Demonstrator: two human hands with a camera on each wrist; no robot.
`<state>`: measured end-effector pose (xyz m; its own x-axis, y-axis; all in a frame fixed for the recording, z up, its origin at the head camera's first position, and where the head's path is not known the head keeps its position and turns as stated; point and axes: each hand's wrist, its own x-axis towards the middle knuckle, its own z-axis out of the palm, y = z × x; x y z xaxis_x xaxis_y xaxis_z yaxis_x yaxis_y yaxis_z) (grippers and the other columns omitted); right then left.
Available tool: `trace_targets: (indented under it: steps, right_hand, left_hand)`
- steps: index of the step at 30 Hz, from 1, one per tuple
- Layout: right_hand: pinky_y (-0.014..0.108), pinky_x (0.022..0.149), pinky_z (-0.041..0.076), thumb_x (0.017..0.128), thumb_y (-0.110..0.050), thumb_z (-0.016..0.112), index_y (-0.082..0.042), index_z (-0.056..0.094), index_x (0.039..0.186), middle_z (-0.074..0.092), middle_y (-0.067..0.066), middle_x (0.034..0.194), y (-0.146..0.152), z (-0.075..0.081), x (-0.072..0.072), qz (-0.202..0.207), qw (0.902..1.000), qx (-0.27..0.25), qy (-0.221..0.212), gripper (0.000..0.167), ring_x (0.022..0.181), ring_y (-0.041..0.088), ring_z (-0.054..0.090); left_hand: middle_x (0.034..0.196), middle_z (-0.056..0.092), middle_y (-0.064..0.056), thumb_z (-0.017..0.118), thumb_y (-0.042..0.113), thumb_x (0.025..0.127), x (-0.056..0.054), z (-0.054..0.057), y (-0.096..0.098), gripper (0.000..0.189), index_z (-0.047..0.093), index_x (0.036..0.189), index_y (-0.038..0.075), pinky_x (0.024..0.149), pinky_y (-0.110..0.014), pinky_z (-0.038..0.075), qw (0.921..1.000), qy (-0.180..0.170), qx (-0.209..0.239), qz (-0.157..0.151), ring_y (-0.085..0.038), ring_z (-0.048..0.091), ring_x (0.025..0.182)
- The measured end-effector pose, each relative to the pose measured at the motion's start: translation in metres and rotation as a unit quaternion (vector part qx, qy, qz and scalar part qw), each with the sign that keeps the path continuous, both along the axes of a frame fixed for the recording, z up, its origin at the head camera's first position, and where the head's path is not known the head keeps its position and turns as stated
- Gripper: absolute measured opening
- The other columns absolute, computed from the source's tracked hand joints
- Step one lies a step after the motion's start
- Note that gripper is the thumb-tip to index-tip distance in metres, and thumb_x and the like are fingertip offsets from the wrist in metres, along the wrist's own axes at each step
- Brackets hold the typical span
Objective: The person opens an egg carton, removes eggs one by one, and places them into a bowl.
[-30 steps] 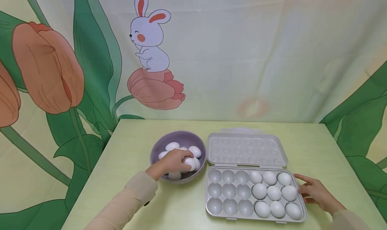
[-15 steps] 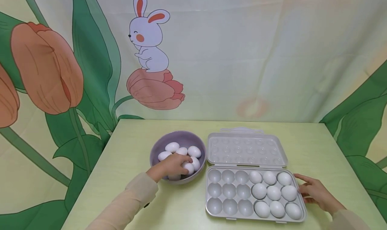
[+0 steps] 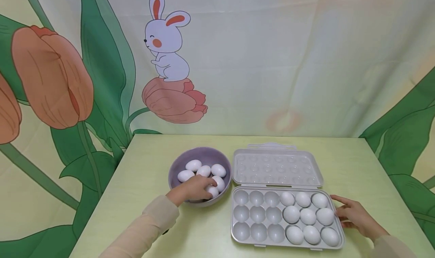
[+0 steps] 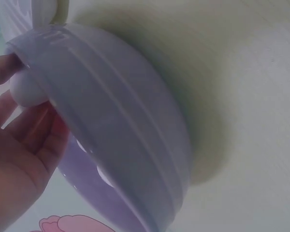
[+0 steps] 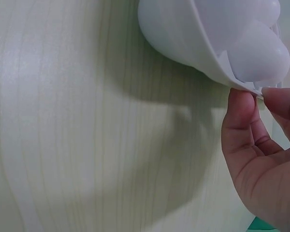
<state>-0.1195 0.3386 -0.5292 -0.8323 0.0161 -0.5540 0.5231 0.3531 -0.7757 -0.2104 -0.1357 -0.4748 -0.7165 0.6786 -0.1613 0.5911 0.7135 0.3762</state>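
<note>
In the head view, my left hand [image 3: 194, 188] reaches into a purple bowl [image 3: 203, 153] of white eggs. Its thumb and fingers pinch an egg [image 3: 212, 192] near the bowl's front right wall. The left wrist view shows that egg [image 4: 27, 90] between the fingertips, beside the bowl's rim [image 4: 43, 87]. To the right lies an open egg carton [image 3: 249, 205], its three right columns filled with eggs and its three left columns bare. At the carton's right edge, my right hand [image 3: 356, 215] pinches the rim [image 5: 222, 77] between thumb and finger, plain in the right wrist view.
The carton's clear lid [image 3: 276, 169] lies folded back behind it, close to the bowl. Several other eggs [image 3: 193, 165] lie in the bowl. The pale wooden table [image 3: 200, 231] ends at a printed curtain [image 3: 258, 80] with a rabbit and tulips.
My left hand has lowered slightly in the bowl, and the egg at its fingertips sits lower and nearer the front wall. The right hand and carton stay put.
</note>
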Motion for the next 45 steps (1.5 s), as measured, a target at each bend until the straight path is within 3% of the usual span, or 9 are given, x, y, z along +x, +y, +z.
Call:
trace_targets:
  steps: [18, 28, 45]
  right_hand:
    - [0.030, 0.059, 0.047, 0.082, -0.007, 0.050, -0.001, 0.020, 0.138, 0.054, 0.003, 0.082, 0.001, -0.002, 0.000, -0.002, 1.0000, -0.001, -0.003, 0.064, 0.069, 0.016, 0.053]
    - [0.030, 0.058, 0.047, 0.082, -0.007, 0.050, -0.001, 0.020, 0.138, 0.054, 0.003, 0.081, 0.000, -0.002, 0.001, -0.001, 1.0000, -0.001, 0.000, 0.063, 0.069, 0.016, 0.053]
    - [0.030, 0.058, 0.047, 0.083, -0.006, 0.049, -0.002, 0.021, 0.138, 0.053, 0.004, 0.082, 0.001, -0.003, -0.001, -0.005, 1.0000, 0.004, -0.001, 0.062, 0.069, 0.016, 0.053]
  left_hand:
    - [0.095, 0.065, -0.003, 0.064, 0.013, 0.071, 0.002, -0.005, 0.002, 0.032, 0.063, 0.103, 0.011, 0.072, -0.028, 0.045, 0.9999, 0.006, -0.011, 0.001, -0.017, 0.057, 0.082]
    - [0.090, 0.063, -0.005, 0.064, 0.009, 0.068, 0.001, -0.008, 0.005, 0.030, 0.064, 0.098, 0.008, 0.072, -0.028, 0.044, 0.9991, 0.037, -0.004, -0.022, -0.017, 0.056, 0.081]
    - [0.087, 0.059, -0.001, 0.066, 0.015, 0.070, 0.002, -0.011, 0.011, 0.029, 0.063, 0.099, 0.016, 0.061, -0.030, 0.043, 0.9969, 0.056, -0.052, 0.020, -0.016, 0.055, 0.078]
